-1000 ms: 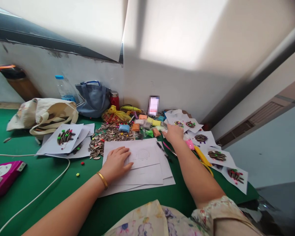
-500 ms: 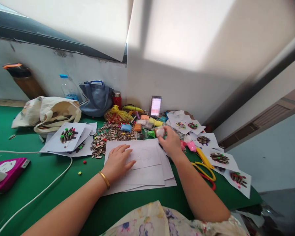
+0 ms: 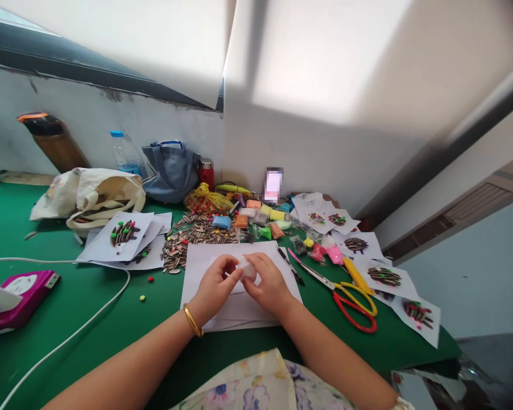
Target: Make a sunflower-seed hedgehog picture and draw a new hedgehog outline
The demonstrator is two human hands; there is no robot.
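Between both hands is a small white packet of modelling clay (image 3: 248,270), held above the white paper sheets (image 3: 222,310). My left hand (image 3: 216,285), with a gold bangle at the wrist, pinches it from the left side. On the other side, my right hand (image 3: 267,285) has its fingers curled round it. Just beyond the paper lie sunflower seeds (image 3: 196,230) in a loose heap. Further clay packets, among them a blue packet (image 3: 221,222) and an orange packet (image 3: 241,221), sit behind the hands. A black pen (image 3: 291,266) rests on the paper's right edge.
Scissors (image 3: 346,296) with red and yellow handles lie at right, near a yellow cutter-like tool (image 3: 357,274). Seed-picture sheets (image 3: 130,230) are at left, more along the right edge. A white cable (image 3: 81,327) crosses the left side. Bags and bottles line the wall.
My right hand has drawn the white packet back from the clay pile to above the paper. My left hand has risen from the sheet and closed on the packet too.
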